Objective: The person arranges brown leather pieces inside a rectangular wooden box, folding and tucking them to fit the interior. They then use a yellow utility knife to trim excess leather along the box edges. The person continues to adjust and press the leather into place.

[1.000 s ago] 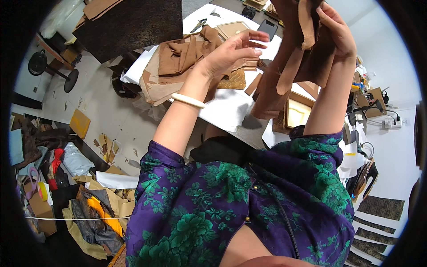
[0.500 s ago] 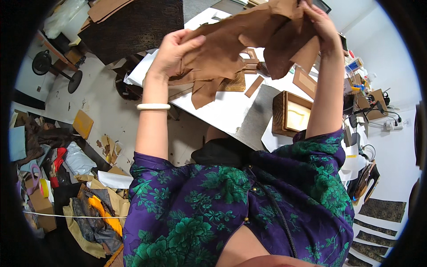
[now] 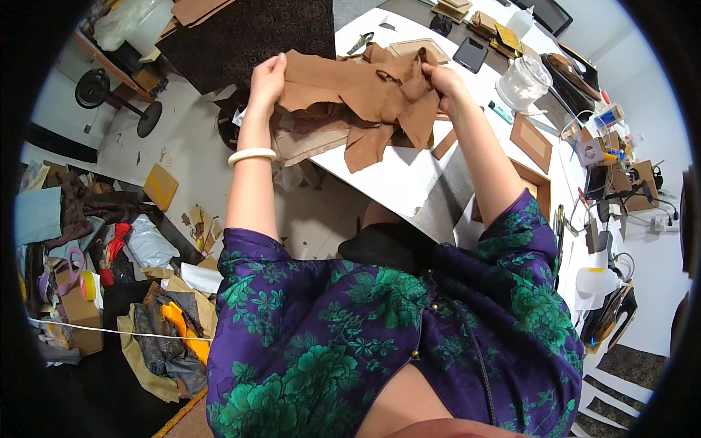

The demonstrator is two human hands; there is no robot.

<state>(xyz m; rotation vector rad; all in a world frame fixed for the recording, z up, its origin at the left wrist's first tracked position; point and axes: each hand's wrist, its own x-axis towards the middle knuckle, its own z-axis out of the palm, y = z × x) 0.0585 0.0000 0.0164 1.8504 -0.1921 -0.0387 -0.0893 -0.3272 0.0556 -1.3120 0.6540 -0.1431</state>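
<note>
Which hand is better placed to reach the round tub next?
Probably the right hand: it's nearer the round tub than the left hand, though both grip the brown material.

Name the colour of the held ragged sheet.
The ragged sheet is brown, clearest in the head view.

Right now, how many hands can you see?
2: the left hand grips the brown material at its left end, the right hand at its right. No others show.
</note>
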